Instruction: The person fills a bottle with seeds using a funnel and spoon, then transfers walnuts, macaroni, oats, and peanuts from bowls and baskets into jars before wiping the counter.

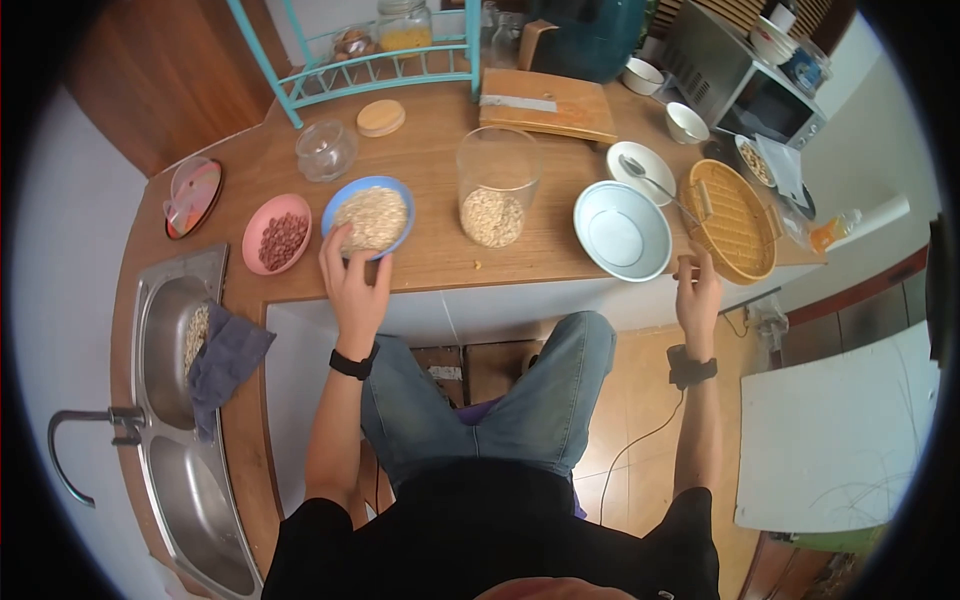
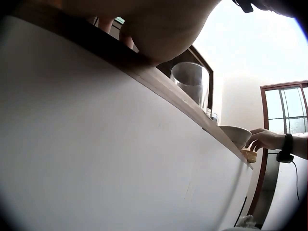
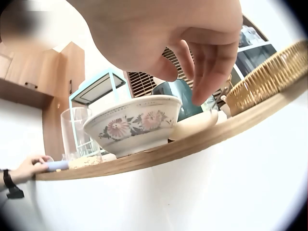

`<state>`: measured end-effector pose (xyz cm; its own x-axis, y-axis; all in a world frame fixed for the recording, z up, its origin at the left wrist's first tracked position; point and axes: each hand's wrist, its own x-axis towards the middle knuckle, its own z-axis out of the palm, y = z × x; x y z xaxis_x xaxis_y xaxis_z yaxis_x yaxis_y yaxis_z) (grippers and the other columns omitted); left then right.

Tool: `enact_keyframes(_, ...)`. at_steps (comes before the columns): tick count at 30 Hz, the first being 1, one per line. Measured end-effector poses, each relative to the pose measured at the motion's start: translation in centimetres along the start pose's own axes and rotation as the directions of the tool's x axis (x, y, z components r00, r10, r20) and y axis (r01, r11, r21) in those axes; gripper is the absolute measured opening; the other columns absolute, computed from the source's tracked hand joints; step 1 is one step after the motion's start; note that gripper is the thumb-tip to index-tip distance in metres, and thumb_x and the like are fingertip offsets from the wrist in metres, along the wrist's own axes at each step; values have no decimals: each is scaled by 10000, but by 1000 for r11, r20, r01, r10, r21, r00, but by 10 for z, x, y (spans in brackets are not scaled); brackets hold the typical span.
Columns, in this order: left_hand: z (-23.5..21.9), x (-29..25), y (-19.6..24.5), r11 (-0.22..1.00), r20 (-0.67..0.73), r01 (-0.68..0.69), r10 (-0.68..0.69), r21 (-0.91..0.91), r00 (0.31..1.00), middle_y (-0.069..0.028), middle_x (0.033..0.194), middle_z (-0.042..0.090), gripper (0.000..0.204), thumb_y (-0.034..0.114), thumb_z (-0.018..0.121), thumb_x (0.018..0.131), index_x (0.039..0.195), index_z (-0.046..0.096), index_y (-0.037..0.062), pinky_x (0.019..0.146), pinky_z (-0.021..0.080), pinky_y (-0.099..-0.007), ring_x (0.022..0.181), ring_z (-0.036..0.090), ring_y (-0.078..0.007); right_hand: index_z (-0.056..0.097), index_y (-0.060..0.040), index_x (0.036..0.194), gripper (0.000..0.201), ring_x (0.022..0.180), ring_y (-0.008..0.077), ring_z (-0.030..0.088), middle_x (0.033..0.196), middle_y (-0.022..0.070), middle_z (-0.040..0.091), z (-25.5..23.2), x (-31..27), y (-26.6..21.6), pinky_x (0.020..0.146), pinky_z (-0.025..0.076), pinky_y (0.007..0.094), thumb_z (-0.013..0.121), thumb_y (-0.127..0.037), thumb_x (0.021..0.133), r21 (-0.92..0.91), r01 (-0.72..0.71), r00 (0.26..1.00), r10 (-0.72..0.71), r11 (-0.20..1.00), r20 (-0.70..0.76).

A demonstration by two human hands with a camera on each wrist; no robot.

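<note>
My left hand (image 1: 357, 298) is at the front rim of a blue bowl (image 1: 408, 232) of pale flakes, its fingers over the rim and the thumb at the near side. The flakes look blurred. In the right wrist view this hand (image 3: 30, 169) grips the bowl's edge. My right hand (image 1: 698, 300), fingers loosely bent and holding nothing, hovers by the counter edge between a large white bowl (image 1: 622, 232) and a wicker basket (image 1: 742, 235). The right wrist view shows flowers on the white bowl (image 3: 137, 126). A clear jar (image 1: 497, 165) partly filled with flakes stands between the hands.
A pink bowl (image 1: 262, 222) of reddish nuts sits left of the blue bowl, near a sink (image 1: 165, 335) with a grey cloth (image 1: 230, 355). Behind are a small glass jar (image 1: 326, 150), a round lid (image 1: 381, 118), a wooden board (image 1: 548, 103) and a plate with a spoon (image 1: 655, 160).
</note>
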<state>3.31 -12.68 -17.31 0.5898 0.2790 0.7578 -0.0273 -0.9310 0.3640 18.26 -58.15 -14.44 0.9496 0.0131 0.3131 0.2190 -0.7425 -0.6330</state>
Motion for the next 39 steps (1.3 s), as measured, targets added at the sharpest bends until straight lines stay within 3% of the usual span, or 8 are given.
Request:
enact_keyframes(4, 3, -7, 10, 991, 22, -44, 47, -128, 999, -173, 1333, 494, 188, 83, 777, 737, 840, 628, 34, 1024, 366, -492, 1260, 440, -407, 417, -93, 1457, 498, 847, 144, 646, 1241, 185, 602, 24, 43, 39, 700, 529, 282, 518, -157, 973, 339, -51, 998, 58, 940, -8)
enact_keyframes(9, 0, 2, 14, 938, -23, 28, -38, -345, 999, -169, 1294, 501, 170, 94, 742, 765, 867, 620, 33, 978, 425, -463, 1239, 464, -403, 314, -70, 1502, 578, 862, 128, 635, 1289, 156, 568, 28, 65, 18, 725, 533, 259, 518, -157, 968, 623, -337, 940, 216, 706, 265)
enact_keyframes(10, 0, 5, 6, 979, -73, 11, -27, -205, 997, -162, 1281, 507, 217, 105, 716, 787, 959, 608, 31, 886, 479, -424, 1132, 535, -353, 304, -60, 1503, 581, 886, 137, 637, 1299, 155, 561, 32, 67, 15, 743, 533, 262, 513, -158, 970, 640, -347, 936, 209, 685, 283)
enact_keyframes(13, 4, 15, -6, 868, 49, 413, -416, -277, 908, -151, 1279, 508, 286, 131, 699, 804, 1046, 583, 30, 760, 504, -380, 952, 594, -269, 271, -20, 1503, 579, 1037, 196, 630, 1314, 149, 555, 46, 74, 17, 843, 525, 285, 485, -142, 979, 757, -320, 947, 201, 570, 249)
enact_keyframes(14, 8, 14, -14, 858, 65, 459, -457, -232, 887, -130, 1160, 581, 337, 151, 678, 827, 1114, 561, 19, 663, 492, -357, 743, 594, -213, 269, -16, 1502, 575, 1067, 209, 624, 1317, 150, 552, 56, 83, 35, 866, 520, 291, 480, -138, 981, 783, -290, 956, 197, 550, 216)
enact_keyframes(21, 17, 11, -34, 747, 157, 541, -525, -386, 837, -83, 705, 636, 299, 187, 669, 842, 1069, 607, 2, 598, 481, -359, 595, 604, -213, 324, 18, 1465, 528, 1170, 213, 575, 1365, 157, 501, 45, 88, 16, 934, 503, 307, 484, -134, 986, 792, -286, 955, 231, 539, 187)
enact_keyframes(32, 16, 23, -30, 788, 233, 607, -574, -102, 785, -116, 682, 680, 218, 236, 644, 834, 886, 654, 25, 652, 508, -421, 676, 669, -312, 448, 131, 1312, 412, 1143, 221, 589, 1235, 171, 574, 3, 102, -36, 1015, 476, 290, 535, -54, 954, 766, 148, 951, 122, 626, -284)
enact_keyframes(39, 15, 23, -39, 719, 261, 635, -579, -283, 772, -147, 711, 691, 203, 171, 628, 848, 852, 638, -32, 610, 546, -381, 683, 691, -271, 501, 101, 1285, 339, 1056, 212, 623, 1226, 186, 601, -18, 77, -108, 942, 503, 270, 521, -52, 983, 793, 364, 890, 68, 488, -451)
